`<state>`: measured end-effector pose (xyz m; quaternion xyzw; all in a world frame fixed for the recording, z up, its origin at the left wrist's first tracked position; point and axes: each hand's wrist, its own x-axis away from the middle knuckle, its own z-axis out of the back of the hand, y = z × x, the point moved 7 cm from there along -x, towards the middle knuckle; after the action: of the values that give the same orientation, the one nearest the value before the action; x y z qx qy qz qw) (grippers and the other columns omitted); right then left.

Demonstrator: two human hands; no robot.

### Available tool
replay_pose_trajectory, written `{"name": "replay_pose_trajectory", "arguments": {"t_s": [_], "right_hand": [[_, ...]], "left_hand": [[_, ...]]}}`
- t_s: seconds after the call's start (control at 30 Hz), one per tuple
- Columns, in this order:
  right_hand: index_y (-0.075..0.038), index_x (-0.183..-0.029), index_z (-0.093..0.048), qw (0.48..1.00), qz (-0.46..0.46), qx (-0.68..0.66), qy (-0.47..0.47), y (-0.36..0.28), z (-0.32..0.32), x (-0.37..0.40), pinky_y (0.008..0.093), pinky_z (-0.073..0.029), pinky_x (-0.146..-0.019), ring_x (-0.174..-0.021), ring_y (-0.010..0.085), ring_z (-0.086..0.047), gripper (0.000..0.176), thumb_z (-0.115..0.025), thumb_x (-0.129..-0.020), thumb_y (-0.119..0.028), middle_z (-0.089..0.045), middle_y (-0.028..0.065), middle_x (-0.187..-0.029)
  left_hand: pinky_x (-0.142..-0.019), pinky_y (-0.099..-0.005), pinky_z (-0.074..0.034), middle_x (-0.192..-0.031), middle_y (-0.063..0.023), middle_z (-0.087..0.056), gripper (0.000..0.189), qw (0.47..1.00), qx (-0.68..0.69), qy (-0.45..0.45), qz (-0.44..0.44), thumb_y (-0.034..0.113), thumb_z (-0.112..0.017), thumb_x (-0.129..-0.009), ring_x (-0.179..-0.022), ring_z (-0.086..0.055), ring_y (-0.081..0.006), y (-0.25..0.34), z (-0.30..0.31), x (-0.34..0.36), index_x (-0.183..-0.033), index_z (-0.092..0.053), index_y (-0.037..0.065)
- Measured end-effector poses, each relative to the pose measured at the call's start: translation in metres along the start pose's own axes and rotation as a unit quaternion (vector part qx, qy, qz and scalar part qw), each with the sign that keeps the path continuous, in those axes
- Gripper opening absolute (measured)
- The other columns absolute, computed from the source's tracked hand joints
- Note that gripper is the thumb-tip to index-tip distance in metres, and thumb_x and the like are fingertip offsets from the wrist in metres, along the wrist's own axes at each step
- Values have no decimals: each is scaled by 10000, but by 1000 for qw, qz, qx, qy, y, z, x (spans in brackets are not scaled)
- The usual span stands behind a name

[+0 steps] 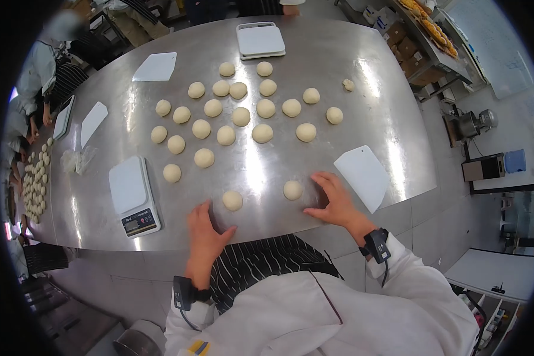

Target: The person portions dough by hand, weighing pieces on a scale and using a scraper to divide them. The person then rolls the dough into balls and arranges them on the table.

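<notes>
Two dough balls lie apart near the table's front edge, a left one [232, 200] and a right one [292, 190]. My left hand [209, 232] rests by the edge, just left of and below the left ball, thumb and fingers apart, holding nothing. Just right of the right ball is my right hand [332, 202], its fingers spread from the thumb and nothing between them. Neither hand visibly grips dough. Beyond them, several round pale dough balls [262, 133] are spread over the metal table [314, 166]. A small irregular dough scrap [348, 85] lies farther right.
A digital scale [130, 190] stands left of my left hand. A white scraper [365, 177] lies beside my right hand, with another scraper [155, 67] at the back left. A second scale [261, 40] is at the far edge. Other people [38, 71] stand at the left.
</notes>
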<state>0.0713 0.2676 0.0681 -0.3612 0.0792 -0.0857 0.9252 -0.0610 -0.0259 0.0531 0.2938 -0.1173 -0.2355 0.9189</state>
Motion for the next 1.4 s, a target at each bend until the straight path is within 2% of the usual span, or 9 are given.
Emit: {"name": "replay_pose_trajectory", "arguments": {"t_s": [0.07, 0.2, 0.33, 0.43, 0.57, 0.83, 1.03, 1.23, 1.4], "right_hand": [[-93, -1311, -486, 999, 16, 29, -28, -9, -9, -6, 423, -423, -986, -1194, 354, -442, 779, -831, -639, -284, -421, 155, -1329], [-128, -1314, -497, 994, 4, 52, -95, -38, -30, -26, 433, -431, -969, -1178, 368, -430, 739, -817, -658, -244, -422, 165, -1317], [-132, -1229, -577, 984, -53, 115, -128, -42, -48, -39, 428, -425, -964, -1136, 373, -432, 622, -809, -658, -213, -442, 167, -1256], [-124, -1157, -622, 981, -69, 138, -121, -39, -49, -43, 418, -419, -953, -1098, 362, -442, 545, -807, -654, -218, -455, 160, -1207], [-124, -1116, -637, 986, -37, 143, -75, -37, -46, -42, 414, -414, -914, -1065, 343, -452, 505, -798, -654, -250, -471, 151, -1151], [-130, -1073, -646, 987, 32, 153, 43, -36, -49, -30, 438, -392, -897, -1045, 333, -470, 448, -771, -665, -265, -505, 143, -1131], [-139, -1029, -650, 984, 54, 148, 88, -40, -44, -24, 429, -390, -891, -1033, 311, -504, 395, -763, -660, -225, -547, 103, -1083], [-175, -985, -655, 981, 75, 124, 127, -28, -52, -20, 427, -388, -826, -999, 283, -520, 313, -734, -692, -247, -562, 61, -1048], [-184, -1004, -637, 984, 56, 125, 116, -25, -59, -20, 395, -389, -791, -1014, 223, -524, 281, -695, -744, -272, -576, 15, -1057]], "left_hand": [[-1013, -460, -372, -1289, -216, -420, 883, 999, 16, -16, 23, 228, -839, -606, -1188, -395, -408, 5, 0, -4, -1348, -401, 33], [-946, -445, -432, -1201, -200, -445, 707, 996, -58, -40, -63, 194, -812, -616, -1123, -427, -396, 51, -13, -36, -1252, -519, 90], [-889, -434, -455, -1046, -163, -519, 298, 992, -71, -82, -62, 127, -687, -690, -1038, -474, -365, 54, -39, -61, -974, -629, 58], [-846, -416, -473, -990, -129, -548, 187, 994, -66, -68, -58, 91, -640, -696, -1016, -494, -340, 56, -39, -63, -879, -627, 52], [-818, -404, -511, -1019, -137, -539, 217, 993, -56, -58, -87, 91, -628, -703, -986, -501, -342, 60, -17, -40, -917, -631, 55], [-768, -383, -421, -879, -60, -554, 120, 964, -72, 205, -152, 108, -674, -659, -927, -522, -249, 17, 1, -21, -759, -607, 103], [-781, -395, -431, -788, -32, -563, 120, 934, -38, 59, -350, 119, -703, -690, -853, -555, -254, 44, -49, -24, -748, -600, 101], [-794, -437, -428, -911, -112, -570, 131, 961, -45, 213, -171, 68, -695, -711, -894, -527, -346, -6, 13, -26, -804, -603, 58], [-763, -437, -424, -840, -125, -554, 117, 959, -6, 162, -231, 44, -672, -703, -838, -515, -341, 22, -28, -56, -738, -561, 52]]}}
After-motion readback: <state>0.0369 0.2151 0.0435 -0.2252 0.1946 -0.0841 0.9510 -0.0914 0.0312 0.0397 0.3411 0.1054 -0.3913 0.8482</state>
